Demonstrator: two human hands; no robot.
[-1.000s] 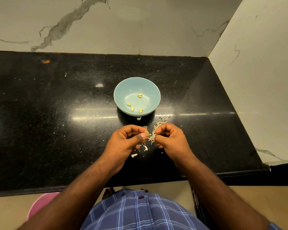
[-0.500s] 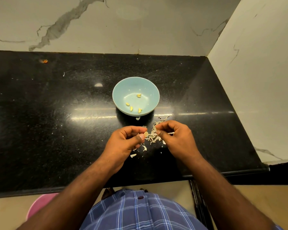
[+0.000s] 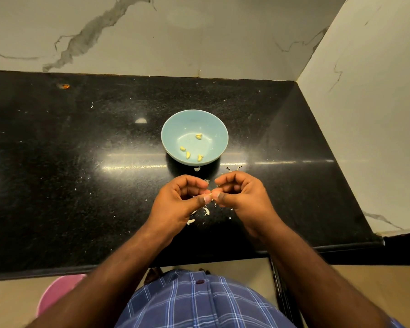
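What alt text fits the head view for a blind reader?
A person's left hand and right hand pinch a small garlic clove together over a black countertop littered with papery peels. Beyond them, a light blue bowl holds a few peeled cloves.

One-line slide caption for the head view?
Left hand and right hand pinch a garlic clove above scattered peels, blue bowl of peeled cloves behind.

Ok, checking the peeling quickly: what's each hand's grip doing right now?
Left hand: fingers curled, pinching a small pale garlic clove, mostly hidden.
Right hand: fingers curled, pinching the same clove.
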